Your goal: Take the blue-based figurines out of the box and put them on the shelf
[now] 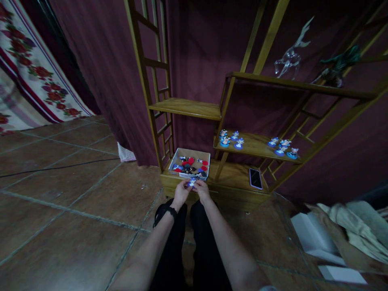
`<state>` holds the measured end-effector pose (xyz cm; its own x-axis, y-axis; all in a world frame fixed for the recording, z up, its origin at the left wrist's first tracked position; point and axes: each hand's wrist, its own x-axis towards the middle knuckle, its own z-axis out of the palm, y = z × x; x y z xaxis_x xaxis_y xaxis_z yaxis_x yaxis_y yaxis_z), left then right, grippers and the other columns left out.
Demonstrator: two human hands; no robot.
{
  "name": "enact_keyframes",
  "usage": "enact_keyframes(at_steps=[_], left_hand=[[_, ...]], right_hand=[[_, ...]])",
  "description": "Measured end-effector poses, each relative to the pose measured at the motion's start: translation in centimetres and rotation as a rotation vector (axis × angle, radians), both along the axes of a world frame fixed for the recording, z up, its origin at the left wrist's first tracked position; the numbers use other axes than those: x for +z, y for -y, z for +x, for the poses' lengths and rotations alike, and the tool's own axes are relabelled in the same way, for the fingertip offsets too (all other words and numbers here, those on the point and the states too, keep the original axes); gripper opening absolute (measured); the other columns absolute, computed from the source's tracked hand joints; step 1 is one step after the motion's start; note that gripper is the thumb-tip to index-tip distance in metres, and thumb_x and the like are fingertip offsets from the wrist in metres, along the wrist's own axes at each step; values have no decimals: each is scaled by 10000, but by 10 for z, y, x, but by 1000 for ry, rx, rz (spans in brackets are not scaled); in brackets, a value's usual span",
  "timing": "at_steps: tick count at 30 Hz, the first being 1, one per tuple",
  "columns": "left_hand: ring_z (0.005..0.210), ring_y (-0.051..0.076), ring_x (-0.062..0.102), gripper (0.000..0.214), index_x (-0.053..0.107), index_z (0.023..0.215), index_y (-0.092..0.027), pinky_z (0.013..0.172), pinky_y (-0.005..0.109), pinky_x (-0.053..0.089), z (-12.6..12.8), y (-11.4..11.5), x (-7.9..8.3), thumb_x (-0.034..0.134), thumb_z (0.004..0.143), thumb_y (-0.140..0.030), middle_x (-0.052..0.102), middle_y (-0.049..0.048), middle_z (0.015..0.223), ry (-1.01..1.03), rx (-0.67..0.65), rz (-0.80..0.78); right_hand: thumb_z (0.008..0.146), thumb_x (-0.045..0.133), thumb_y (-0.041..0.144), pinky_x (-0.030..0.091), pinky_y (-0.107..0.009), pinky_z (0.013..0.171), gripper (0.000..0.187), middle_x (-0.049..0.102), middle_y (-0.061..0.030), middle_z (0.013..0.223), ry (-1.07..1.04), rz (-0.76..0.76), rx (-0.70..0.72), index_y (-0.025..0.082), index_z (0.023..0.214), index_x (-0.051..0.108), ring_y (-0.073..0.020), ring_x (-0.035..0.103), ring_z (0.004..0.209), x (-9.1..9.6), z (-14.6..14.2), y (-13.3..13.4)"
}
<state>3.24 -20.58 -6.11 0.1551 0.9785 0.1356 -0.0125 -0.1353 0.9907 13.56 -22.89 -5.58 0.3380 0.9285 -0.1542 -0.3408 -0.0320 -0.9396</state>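
Between my two hands is a small purple-and-white figurine [192, 183], held in front of the box's near edge. My left hand [181, 191] pinches it from the left, and my right hand [201, 189] grips its right side. Just beyond them stands a shallow white box [197, 154] with several small figurines and red and dark round pieces inside. Two groups of similar little figurines, one with a purple figurine [239, 143] and the other with a pinkish one [293, 153], stand on the shelf to the right.
A wooden display rack [184, 107] rises ahead against a dark red curtain [197, 48]. On its low board lies a phone [255, 178]. A clear deer ornament [289, 60] and a dark green ornament [336, 68] occupy the upper shelf. White boxes [315, 238] sit on the floor at right.
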Motion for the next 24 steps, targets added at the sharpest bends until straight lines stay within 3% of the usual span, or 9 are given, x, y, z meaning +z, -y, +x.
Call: enact_keyframes(at_steps=[5,9,16,24], left_hand=[[855,179,596,284,578,986,-156,802,353,456,1,8,1,552,704,-133,627,75,936,-285,65,210],[931,202,567,274,563,1017,-175,846,377,438,0,16,14,508,752,-127,590,84,992,-499,85,371],[1073,199,511,352,460,1180,-188,920,346,404,-2,15,35,397,835,-159,489,108,1193,-741,-64,578],[1220,206,380,559,313,1310,-157,997,365,317,-8,7,35,352,769,-22,391,155,1319,-982,-197,690]], right_hand=[[560,610,238,460,-235,618,127,619,24,644,-17,11,-19,160,659,600,-113,567,618,2,1,1],[555,634,258,457,-242,641,148,617,23,649,-47,16,2,161,656,588,-114,570,639,2,1,0],[560,659,229,460,-233,640,148,597,39,626,-186,3,-53,176,663,567,-90,554,610,1,2,-4],[579,658,187,465,-214,595,198,624,39,634,-302,-25,-36,193,761,580,-93,575,594,0,4,-8]])
